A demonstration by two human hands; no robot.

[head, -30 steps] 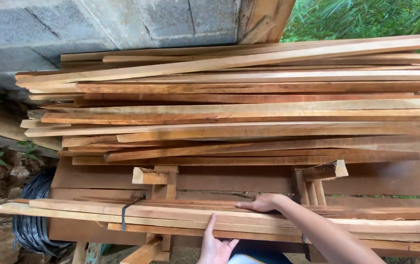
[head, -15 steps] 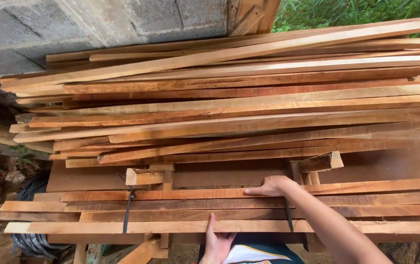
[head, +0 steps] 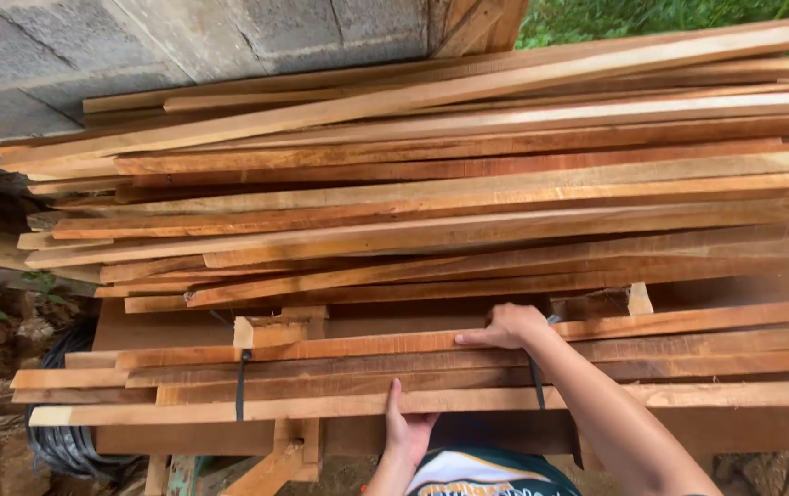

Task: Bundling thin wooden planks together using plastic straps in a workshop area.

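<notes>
The right hand (head: 509,326) curls over the far edge of the strapped bundle of slats (head: 431,372), fingers closed on its top slat; the left hand (head: 405,427) presses flat and open against the near edge; since a second ago the bundle has risen toward the loose stack of boards (head: 431,184) beyond the hands, so it is being lifted; black straps (head: 240,386) bind it left of both hands.

I see a brown wooden bench (head: 164,326) carrying all the timber. A large loose pile of long slats (head: 431,193) lies across its far part. A strapped bundle of slats (head: 321,377) lies along the near edge, with short offcut blocks (head: 270,331) between them.
</notes>
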